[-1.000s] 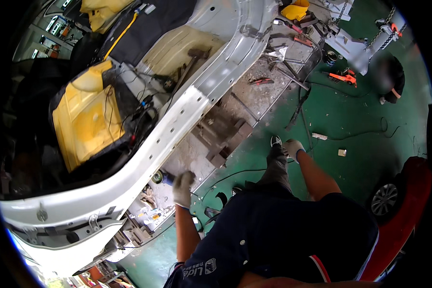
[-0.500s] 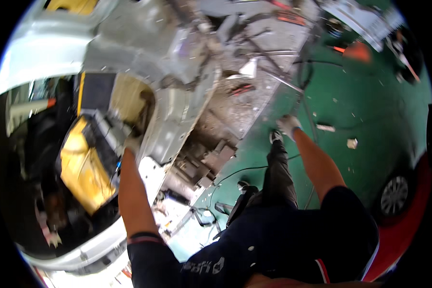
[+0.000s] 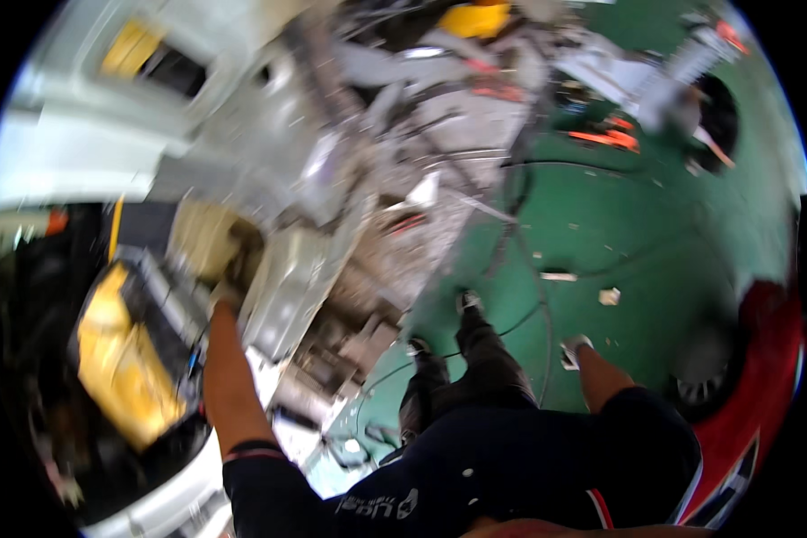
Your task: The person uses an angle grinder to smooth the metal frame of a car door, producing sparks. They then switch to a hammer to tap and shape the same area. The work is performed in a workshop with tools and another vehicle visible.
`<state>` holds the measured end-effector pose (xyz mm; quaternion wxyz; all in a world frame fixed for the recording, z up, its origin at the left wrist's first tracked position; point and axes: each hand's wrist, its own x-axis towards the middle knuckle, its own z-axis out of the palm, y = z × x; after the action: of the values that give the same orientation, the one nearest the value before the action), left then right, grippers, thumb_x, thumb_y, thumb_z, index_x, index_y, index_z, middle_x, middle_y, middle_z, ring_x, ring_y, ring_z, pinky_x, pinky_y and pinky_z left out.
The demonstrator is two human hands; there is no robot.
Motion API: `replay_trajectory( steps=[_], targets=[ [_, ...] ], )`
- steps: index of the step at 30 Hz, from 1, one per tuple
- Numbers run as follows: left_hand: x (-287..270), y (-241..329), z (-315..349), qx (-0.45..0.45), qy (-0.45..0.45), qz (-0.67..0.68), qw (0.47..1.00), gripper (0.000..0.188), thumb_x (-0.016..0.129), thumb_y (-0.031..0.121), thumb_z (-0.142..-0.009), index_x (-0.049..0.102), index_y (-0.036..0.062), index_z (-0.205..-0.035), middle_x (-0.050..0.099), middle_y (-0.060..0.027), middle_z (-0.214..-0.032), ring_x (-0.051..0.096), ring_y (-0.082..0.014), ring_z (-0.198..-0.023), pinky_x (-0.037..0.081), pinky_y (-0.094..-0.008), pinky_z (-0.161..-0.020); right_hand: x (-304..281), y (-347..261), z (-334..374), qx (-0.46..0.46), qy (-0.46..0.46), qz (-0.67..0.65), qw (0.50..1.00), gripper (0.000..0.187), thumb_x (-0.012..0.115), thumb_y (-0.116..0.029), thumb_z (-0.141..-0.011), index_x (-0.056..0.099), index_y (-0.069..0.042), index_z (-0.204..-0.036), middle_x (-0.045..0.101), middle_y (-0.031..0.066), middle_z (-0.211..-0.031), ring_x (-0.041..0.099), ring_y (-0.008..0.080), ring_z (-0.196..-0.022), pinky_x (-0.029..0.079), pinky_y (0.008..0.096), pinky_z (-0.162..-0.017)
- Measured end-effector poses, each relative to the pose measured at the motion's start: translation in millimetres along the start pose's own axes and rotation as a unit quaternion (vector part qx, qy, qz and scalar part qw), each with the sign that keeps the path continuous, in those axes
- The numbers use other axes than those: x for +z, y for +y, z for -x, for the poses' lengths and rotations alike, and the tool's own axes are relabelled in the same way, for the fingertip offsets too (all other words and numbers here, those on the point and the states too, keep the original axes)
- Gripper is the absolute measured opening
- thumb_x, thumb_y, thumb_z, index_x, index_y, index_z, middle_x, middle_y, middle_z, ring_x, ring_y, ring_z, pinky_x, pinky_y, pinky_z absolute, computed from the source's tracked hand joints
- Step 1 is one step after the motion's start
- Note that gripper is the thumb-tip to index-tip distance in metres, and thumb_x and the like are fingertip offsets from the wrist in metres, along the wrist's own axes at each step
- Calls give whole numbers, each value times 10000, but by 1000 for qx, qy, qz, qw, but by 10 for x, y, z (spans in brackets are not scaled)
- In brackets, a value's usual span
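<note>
My left hand (image 3: 227,294) reaches down to the inner edge of a bare metal car body panel (image 3: 282,278), beside the opening in it. Its fingers are blurred and partly hidden, so their grip does not show. Just left of that hand, inside the opening, lies a yellow and black panel-like part (image 3: 125,359). A beige piece (image 3: 204,240) sits beyond the hand. My right hand (image 3: 577,351), in a pale glove, hangs low at my right side over the green floor, apart from any object. Motion smears its fingers, and nothing held in it can be made out.
A grey platform (image 3: 421,229) carries scrap metal, bars and red-handled tools. Dark cables (image 3: 547,332) cross the green floor (image 3: 601,233). An orange tool (image 3: 611,136) and metal parts lie at the far right. A red car (image 3: 762,377) stands at the near right.
The whole view has shifted, with the car body now lower and farther left. My right hand has come back from ahead toward my right side. My left hand stays by the opening's edge.
</note>
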<state>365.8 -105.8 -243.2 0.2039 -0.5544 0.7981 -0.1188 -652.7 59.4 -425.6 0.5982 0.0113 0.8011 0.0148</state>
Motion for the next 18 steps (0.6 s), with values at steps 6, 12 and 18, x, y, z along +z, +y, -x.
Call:
replay_trajectory(
  steps=[6, 12, 18],
  targets=[
    [-801, 377, -825, -328, -292, 233, 867, 866, 699, 220, -885, 337, 313, -1666, 581, -158, -1555, 593, -376, -1391, 527, -457, -1102, 244, -92, 722, -189, -12, -88, 978, 264, 602, -117, -991, 492, -67, -756, 493, 65, -650, 541, 185, -556, 427, 366, -447],
    [-894, 245, -881, -348, -313, 297, 832, 718, 742, 408, -865, 618, -32, -1418, 630, -278, -1457, 599, -405, -1372, 503, -449, -1061, 743, -121, 1661, -277, -17, -237, 931, 141, 615, -105, -967, 550, -50, -854, 548, 39, -682, 565, 170, -565, 463, 342, -490],
    [-854, -338, -521, -318, -299, 485, 758, 337, 714, 106, -901, 670, -103, -1161, 726, -224, -882, 735, -345, -759, 571, -458, -647, 1331, 781, 1713, -165, 1, -159, 973, 201, 625, -111, -983, 543, -36, -816, 557, 70, -666, 556, 186, -554, 469, 371, -478]
  ],
)
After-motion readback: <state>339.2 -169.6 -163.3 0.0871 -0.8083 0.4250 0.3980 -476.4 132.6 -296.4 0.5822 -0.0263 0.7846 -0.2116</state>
